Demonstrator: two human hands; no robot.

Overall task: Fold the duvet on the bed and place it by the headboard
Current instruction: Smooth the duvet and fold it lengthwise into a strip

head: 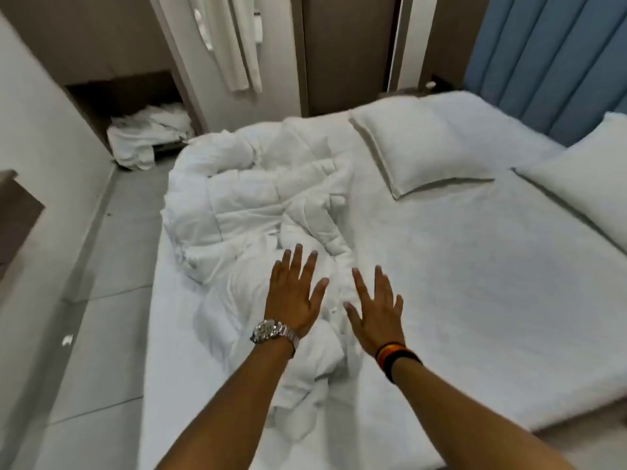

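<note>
A white duvet (251, 198) lies crumpled in a heap along the left side of the bed (475, 283), trailing toward the near edge. The blue padded headboard (549, 62) stands at the far right. My left hand (293, 295), with a silver watch on the wrist, hovers over the near part of the duvet with fingers spread. My right hand (375, 310), with dark bands on the wrist, is beside it over the duvet's right edge, also spread. Neither hand holds anything.
Two white pillows (424, 144) (583, 195) lie by the headboard. A pile of white linen (149, 137) sits in a wall niche beyond the bed. Grey tiled floor (112, 266) runs along the bed's left side. White fabric hangs on the back wall (234, 45).
</note>
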